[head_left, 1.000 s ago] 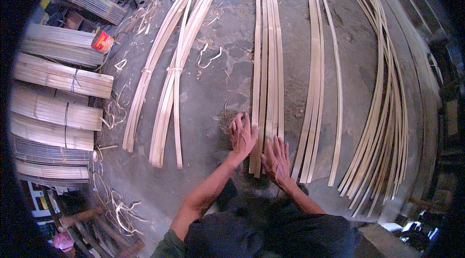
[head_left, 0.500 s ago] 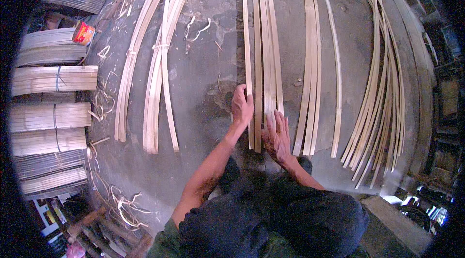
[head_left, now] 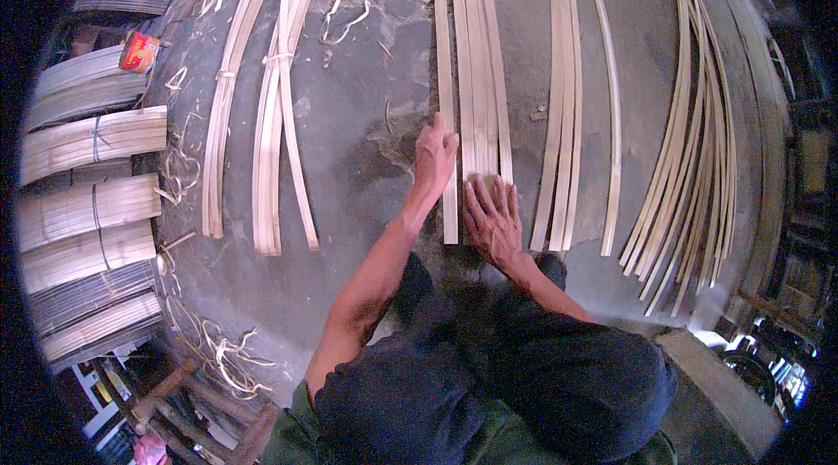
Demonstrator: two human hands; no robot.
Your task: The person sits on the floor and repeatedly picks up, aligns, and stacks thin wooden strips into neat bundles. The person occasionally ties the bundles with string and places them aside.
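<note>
Pale, flat bamboo strips [head_left: 478,72] lie lengthwise side by side in front of me on the grey floor. My left hand [head_left: 432,160] is at the leftmost strip [head_left: 449,208], its thumb and fingers closed at that strip's edge. This strip lies a little apart from the others, and its near end reaches closer to me. Flat against the near ends of the neighbouring strips rests my right hand [head_left: 495,222], palm down with its fingers stretched and spread. It hides those ends.
To the right lie a small group of strips [head_left: 559,116], a single strip [head_left: 614,151] and a large fanned bundle [head_left: 685,168]. Tied strips [head_left: 271,160] lie to the left. Stacked, bound slat bundles [head_left: 92,212], a red tin [head_left: 140,53] and fibre scraps [head_left: 231,369] line the left side.
The strip beside the leftmost one has slid away from me, its near end now at the right hand. My right hand's fingers have spread; the whole view has shifted slightly.
</note>
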